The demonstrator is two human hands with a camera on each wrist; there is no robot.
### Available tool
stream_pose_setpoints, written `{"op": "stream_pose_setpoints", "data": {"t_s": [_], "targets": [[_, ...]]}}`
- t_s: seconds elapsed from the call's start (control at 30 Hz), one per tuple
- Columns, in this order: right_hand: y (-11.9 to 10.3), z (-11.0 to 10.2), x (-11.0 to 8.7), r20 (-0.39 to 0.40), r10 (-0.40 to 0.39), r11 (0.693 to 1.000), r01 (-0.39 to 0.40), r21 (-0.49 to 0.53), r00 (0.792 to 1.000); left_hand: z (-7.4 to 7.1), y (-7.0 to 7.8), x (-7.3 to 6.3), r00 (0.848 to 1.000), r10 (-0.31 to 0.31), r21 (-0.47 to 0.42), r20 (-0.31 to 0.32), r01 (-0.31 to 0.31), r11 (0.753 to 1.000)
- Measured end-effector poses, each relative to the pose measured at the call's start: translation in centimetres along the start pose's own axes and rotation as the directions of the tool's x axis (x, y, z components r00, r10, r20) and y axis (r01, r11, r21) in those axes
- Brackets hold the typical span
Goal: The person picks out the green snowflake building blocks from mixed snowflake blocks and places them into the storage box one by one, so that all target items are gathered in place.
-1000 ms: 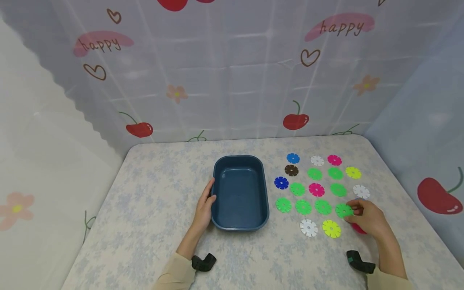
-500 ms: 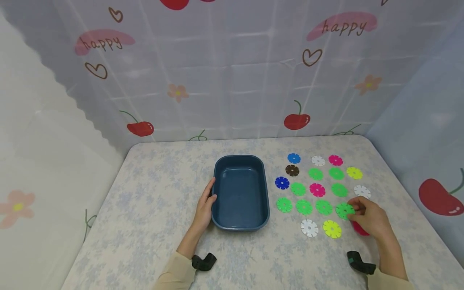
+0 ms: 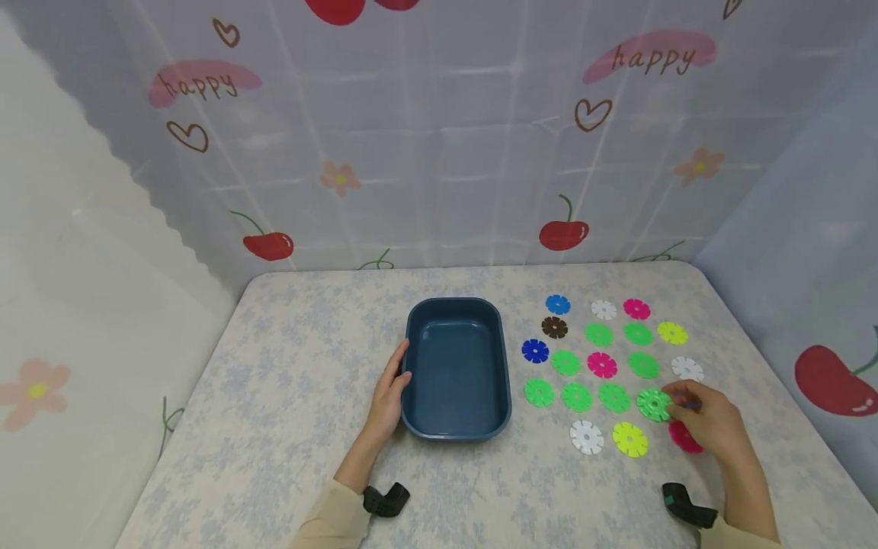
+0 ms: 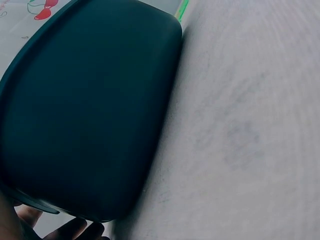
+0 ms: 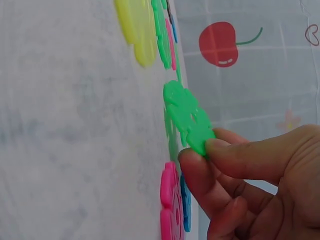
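Observation:
My left hand (image 3: 386,393) grips the left side of a dark blue rectangular tub (image 3: 456,438), thumb on the rim and fingers along the outer wall. No disc shows inside the tub. My right hand (image 3: 709,419) pinches a green notched plastic disc (image 5: 187,115) by its edge between thumb and forefinger. The disc is tilted and raised off the table, with another green piece showing just behind it in the right wrist view. Beneath that hand lie a pink disc (image 5: 171,205) and a blue disc (image 5: 186,207), partly hidden in the head view.
Several flat notched discs lie spread right of the tub, among them a yellow disc (image 3: 629,440), a white disc (image 3: 586,437), a brown disc (image 3: 555,327) and a dark blue disc (image 3: 535,351). A patterned curtain (image 3: 439,152) stands behind the table (image 3: 309,343).
My right hand has pinched the green disc and tilted it up from the table, moving slightly right. More of the pink disc shows. The left hand keeps its grip on the tub.

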State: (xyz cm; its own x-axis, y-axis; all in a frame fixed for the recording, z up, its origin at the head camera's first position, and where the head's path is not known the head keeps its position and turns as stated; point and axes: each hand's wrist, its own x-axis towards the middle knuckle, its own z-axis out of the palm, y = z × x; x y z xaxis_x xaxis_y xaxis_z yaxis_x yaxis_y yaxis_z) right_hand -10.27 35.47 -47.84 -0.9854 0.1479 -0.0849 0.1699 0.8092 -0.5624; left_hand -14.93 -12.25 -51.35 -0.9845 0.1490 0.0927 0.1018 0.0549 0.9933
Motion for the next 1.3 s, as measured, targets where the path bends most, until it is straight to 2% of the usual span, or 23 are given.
{"op": "stream_pose_setpoints", "data": {"t_s": [0.23,0.43,0.63,0.77,0.97,1.1,1.3], "targets": [[0.0,-0.3,-0.2,-0.063,0.058,0.996,-0.053,0.072,0.996,-0.1,-0.1,-0.1,1.0,0.004,0.008,-0.007,-0.004,1.0],[-1.2,-0.5,-0.4,-0.06,0.074,0.976,-0.06,0.211,0.995,0.0,-0.4,-0.2,1.0,-0.001,0.006,-0.008,0.001,1.0],[-3.0,-1.0,0.4,-0.056,0.073,0.971,-0.058,0.233,0.996,0.0,-0.4,-0.3,1.0,0.001,0.005,-0.014,-0.001,1.0],[-3.8,-0.9,1.2,-0.06,0.047,0.969,-0.03,0.246,0.997,-0.1,-0.4,-0.2,1.0,0.007,0.005,-0.013,-0.007,1.0],[-5.1,-0.1,2.7,-0.074,-0.001,0.94,0.026,0.339,0.997,-0.2,-0.5,0.0,1.0,0.018,0.004,-0.014,-0.018,1.0],[-7.3,0.3,3.1,-0.056,-0.063,0.938,0.078,0.337,0.996,-0.2,-0.4,0.0,1.0,0.013,0.004,-0.022,-0.013,1.0],[-10.7,0.9,3.6,-0.025,-0.105,0.942,0.107,0.317,0.994,-0.2,-0.5,0.0,1.0,0.017,0.003,-0.026,-0.017,1.0]]}}
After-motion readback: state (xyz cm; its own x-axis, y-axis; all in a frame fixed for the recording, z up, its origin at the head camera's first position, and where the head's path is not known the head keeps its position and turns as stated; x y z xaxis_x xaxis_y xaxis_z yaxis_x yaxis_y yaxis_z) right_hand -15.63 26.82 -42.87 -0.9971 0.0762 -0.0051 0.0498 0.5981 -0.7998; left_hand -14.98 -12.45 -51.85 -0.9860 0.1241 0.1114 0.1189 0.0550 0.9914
